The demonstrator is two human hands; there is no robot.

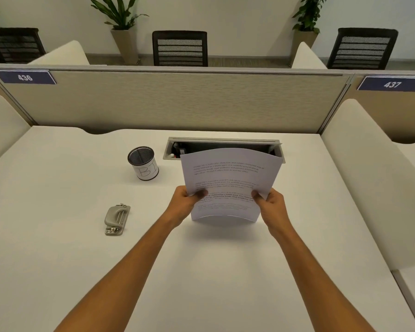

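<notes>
A thin stack of printed white paper sheets (pixel 228 178) stands upright on the white desk (pixel 201 271), its bottom edge touching the desktop and its top bowed away from me. My left hand (pixel 186 202) pinches the stack's left edge, thumb on the printed face. On the stack's right edge my right hand (pixel 272 204) pinches the same way. A grey metal hole punch (pixel 116 219) lies on the desk to the left of my left forearm.
A black mesh pen cup (pixel 143 162) with a white label stands at the back left of the paper. Behind the paper is an open cable tray (pixel 223 143) set into the desk. A beige partition (pixel 177 101) closes the desk's far side; cushioned dividers flank it.
</notes>
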